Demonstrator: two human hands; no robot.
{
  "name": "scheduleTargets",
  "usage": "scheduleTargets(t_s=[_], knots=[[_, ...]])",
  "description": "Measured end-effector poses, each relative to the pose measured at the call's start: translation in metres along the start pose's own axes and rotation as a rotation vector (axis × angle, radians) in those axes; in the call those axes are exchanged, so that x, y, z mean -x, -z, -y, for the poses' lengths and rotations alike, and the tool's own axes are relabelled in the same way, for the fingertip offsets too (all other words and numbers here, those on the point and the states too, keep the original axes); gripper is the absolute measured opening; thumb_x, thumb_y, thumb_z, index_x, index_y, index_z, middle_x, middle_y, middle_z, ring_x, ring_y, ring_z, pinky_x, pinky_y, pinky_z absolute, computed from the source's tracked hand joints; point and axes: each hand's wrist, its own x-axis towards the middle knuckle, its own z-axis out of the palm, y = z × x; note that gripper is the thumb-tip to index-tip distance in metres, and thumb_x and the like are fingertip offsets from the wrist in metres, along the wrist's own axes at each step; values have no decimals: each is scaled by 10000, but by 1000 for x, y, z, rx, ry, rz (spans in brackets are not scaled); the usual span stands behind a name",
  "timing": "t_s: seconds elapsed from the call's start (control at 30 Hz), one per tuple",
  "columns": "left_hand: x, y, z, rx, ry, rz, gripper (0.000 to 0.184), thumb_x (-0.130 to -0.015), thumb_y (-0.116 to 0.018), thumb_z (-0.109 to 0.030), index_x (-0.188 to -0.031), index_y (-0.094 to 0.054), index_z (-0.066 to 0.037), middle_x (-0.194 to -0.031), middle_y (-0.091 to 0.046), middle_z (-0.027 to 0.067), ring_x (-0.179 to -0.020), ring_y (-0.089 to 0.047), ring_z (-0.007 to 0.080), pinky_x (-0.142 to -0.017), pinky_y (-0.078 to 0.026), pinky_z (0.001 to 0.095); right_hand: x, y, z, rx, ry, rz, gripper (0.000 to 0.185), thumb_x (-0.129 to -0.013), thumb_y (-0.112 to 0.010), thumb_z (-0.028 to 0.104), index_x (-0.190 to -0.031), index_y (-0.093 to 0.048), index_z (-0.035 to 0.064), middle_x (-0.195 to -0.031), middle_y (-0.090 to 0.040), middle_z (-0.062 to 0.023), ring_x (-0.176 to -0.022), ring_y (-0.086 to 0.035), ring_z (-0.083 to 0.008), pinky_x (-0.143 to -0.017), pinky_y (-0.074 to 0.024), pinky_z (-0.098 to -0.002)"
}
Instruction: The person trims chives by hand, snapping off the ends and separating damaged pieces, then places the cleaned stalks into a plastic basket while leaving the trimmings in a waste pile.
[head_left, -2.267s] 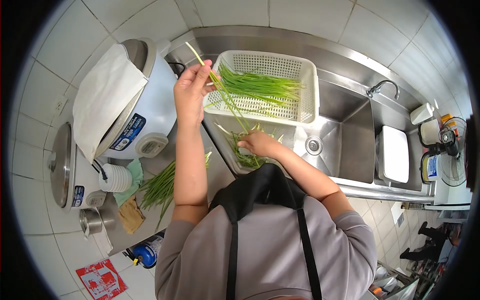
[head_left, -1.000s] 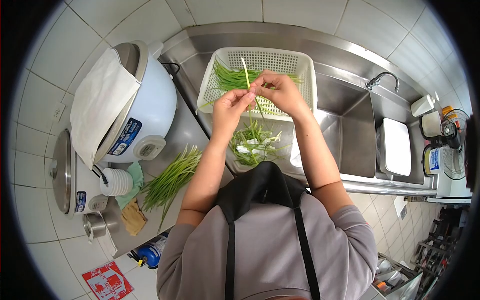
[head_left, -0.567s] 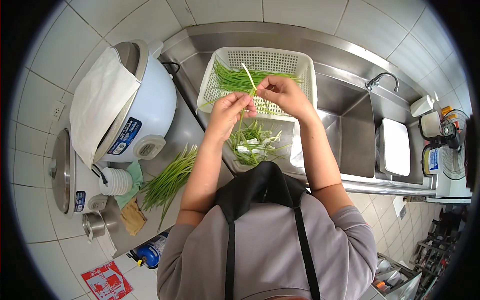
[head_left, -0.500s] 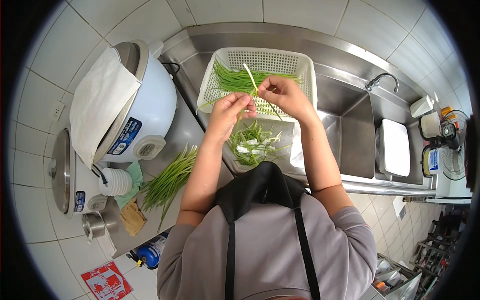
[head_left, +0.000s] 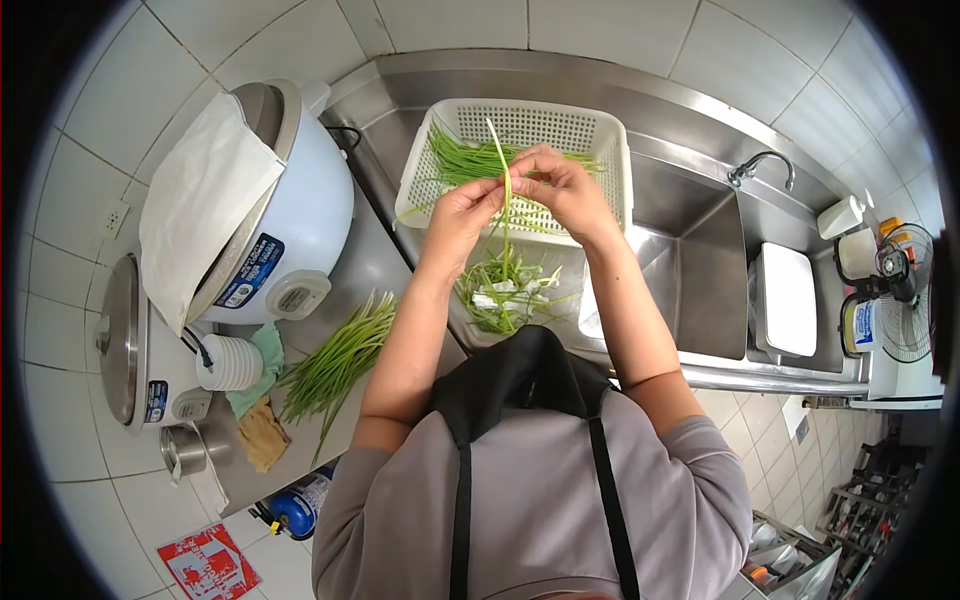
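My left hand (head_left: 462, 218) and my right hand (head_left: 562, 192) meet above a white perforated basket (head_left: 413, 180). Both sets of fingers are closed in a pinch on a chive stalk (head_left: 506, 212). Its pale end points up and away, and its green part hangs down between the hands. More green chives (head_left: 462, 160) lie inside the basket, behind my hands. Below them, a heap of loose green trimmings (head_left: 512, 295) with whitish bits sits on the steel surface. A bunch of chives (head_left: 345, 355) rests on the counter to the left of my left forearm.
A large rice cooker (head_left: 320, 215) with a white cloth stands at the left, a second cooker (head_left: 165, 350) nearer. Beside them are a green cloth (head_left: 262, 370) and a tan cloth (head_left: 262, 435). At the right are a steel sink (head_left: 700, 270), a faucet (head_left: 762, 160) and a white lid (head_left: 788, 300).
My hands have drawn closer together, the left one shifting slightly up and right. The chive stalk now stands straighter, with its green length hanging down between my hands.
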Motion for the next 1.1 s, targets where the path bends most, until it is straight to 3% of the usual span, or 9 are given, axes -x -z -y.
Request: scheduleTargets(t_s=[0.1,0.2,0.23,0.3,0.5,0.6,0.83,0.93,1.1], knots=[[-3,1,3,-117,-143,-42,156,-844,-605,-129,-908,-617,12,-825,-600,17,-744,-548,66,-646,-435,202,3,-3,10,49,38,-101,144,-794,-648,170,-863,-634,44,-886,-559,-24,-831,-522,-141,-730,-414,-311],[-1,-5,-1,-265,-288,-133,97,-826,-616,-82,-864,-612,8,-796,-603,16,-713,-548,62,-643,-436,200,4,-11,22,-136,-86,-245,124,-756,-670,150,-830,-650,53,-835,-574,-38,-843,-517,-171,-749,-405,-324],[0,-8,-5,-322,-336,-171,79,-819,-619,-65,-852,-609,6,-787,-604,16,-701,-548,61,-641,-437,198,4,-10,26,34,2,-235,118,-746,-672,143,-819,-652,53,-815,-578,-44,-830,-516,-182,-743,-406,-324],[3,-11,-8,-286,-325,-185,67,-816,-617,-51,-849,-604,5,-783,-607,16,-678,-547,59,-632,-437,191,5,-9,31,373,179,-212,104,-726,-676,128,-797,-658,54,-774,-586,-56,-805,-514,-205,-731,-408,-324],[3,-5,-10,-198,-269,-130,85,-828,-612,-56,-868,-575,8,-807,-619,35,-718,-565,67,-667,-452,195,4,-4,34,440,219,-201,67,-705,-676,102,-737,-652,49,-748,-597,-52,-745,-496,-234,-710,-408,-342],[3,1,-14,-219,-236,-99,87,-832,-607,-54,-869,-562,12,-825,-625,50,-753,-581,82,-701,-460,203,7,4,42,474,162,-138,44,-741,-657,73,-756,-644,33,-754,-595,-41,-820,-507,-172,-770,-387,-297],[4,17,-7,-327,-238,-66,68,-836,-598,-38,-826,-549,9,-835,-628,57,-790,-588,89,-721,-458,206,15,30,34,76,1,-265,51,-763,-614,77,-782,-607,31,-757,-589,0,-743,-532,-93,-695,-409,-231],[5,24,-2,-357,-262,-94,93,-854,-577,-64,-812,-547,14,-775,-610,28,-711,-562,69,-674,-448,203,18,44,37,-103,-47,-364,46,-791,-590,71,-791,-596,26,-766,-578,18,-715,-510,-65,-686,-395,-203],[1,13,-2,-71,-147,-119,124,-920,-462,-131,-916,-462,-7,-869,-621,131,-762,-612,155,-735,-488,267,16,46,35,-401,-42,-382,70,-832,-589,97,-857,-584,31,-732,-559,16,-639,-492,-66,-599,-403,-218]])
